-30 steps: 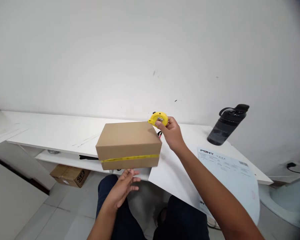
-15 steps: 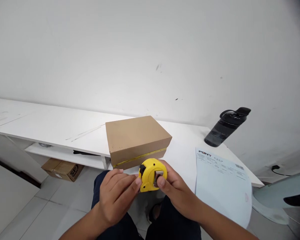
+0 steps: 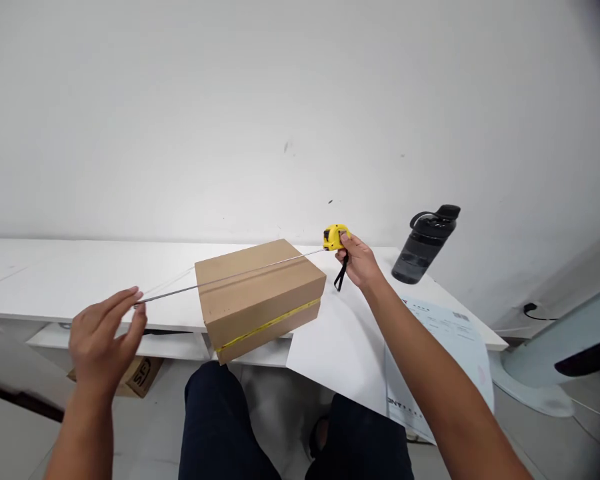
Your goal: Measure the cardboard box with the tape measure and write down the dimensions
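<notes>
My right hand (image 3: 359,259) grips a yellow tape measure (image 3: 336,237) above the box's far right side, a black wrist strap (image 3: 341,273) dangling below it. From its case the blade (image 3: 250,270) runs out to the left, stretched over a brown cardboard box (image 3: 260,287). My left hand (image 3: 107,327) pinches the blade's free end between thumb and fingers, left of the box. The blade casts a thin shadow on the lid. A yellow line or strip crosses the box's front side.
The box sits on a white desk (image 3: 155,257) against a wall. To the right stands a dark water bottle (image 3: 425,243), with printed sheets (image 3: 445,347) in front of it. Beneath the desk, a carton marked SF (image 3: 143,377) lies on the floor.
My hands have moved apart, left hand leftward and right hand up and rightward, drawing the blade out of the case across the box. The view has shifted slightly.
</notes>
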Demonstrator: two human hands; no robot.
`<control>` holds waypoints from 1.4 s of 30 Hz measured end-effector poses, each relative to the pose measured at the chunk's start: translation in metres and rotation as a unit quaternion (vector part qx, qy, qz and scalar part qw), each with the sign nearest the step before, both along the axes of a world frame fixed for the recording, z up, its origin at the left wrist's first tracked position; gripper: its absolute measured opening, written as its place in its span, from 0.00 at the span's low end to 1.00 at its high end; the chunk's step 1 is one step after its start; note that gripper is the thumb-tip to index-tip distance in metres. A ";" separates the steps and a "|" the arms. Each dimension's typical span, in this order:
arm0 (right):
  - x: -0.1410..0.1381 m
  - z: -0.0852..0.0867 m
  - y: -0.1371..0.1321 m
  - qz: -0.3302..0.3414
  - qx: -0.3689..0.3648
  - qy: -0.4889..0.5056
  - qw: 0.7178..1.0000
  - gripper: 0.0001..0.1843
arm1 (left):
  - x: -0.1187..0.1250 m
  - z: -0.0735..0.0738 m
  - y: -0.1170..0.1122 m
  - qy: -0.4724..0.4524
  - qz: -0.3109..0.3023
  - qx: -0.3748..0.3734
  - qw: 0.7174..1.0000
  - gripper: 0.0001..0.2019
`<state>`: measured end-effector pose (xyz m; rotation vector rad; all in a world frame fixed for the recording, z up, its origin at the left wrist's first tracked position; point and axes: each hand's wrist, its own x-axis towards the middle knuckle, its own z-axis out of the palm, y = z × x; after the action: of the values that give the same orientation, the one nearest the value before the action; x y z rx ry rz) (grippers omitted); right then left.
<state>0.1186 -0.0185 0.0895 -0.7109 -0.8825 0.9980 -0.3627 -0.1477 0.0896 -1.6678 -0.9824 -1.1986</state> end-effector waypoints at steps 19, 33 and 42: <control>-0.018 -0.028 0.012 0.061 -0.002 -0.066 0.996 0.35 | 0.049 -0.017 0.014 0.107 -0.121 -0.225 0.961 0.30; -0.047 -0.021 0.010 0.037 0.019 -0.119 0.992 0.37 | 0.038 -0.018 0.014 0.014 -0.063 -0.210 0.976 0.27; -0.129 -0.007 0.036 0.148 0.041 -0.178 0.972 0.30 | -0.061 0.026 0.026 -0.051 0.038 -0.293 0.954 0.14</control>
<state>-0.0108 0.0179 0.0823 -0.7121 -1.3670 1.1058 -0.4242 -0.1213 0.1158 -2.0047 -1.5638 -1.0022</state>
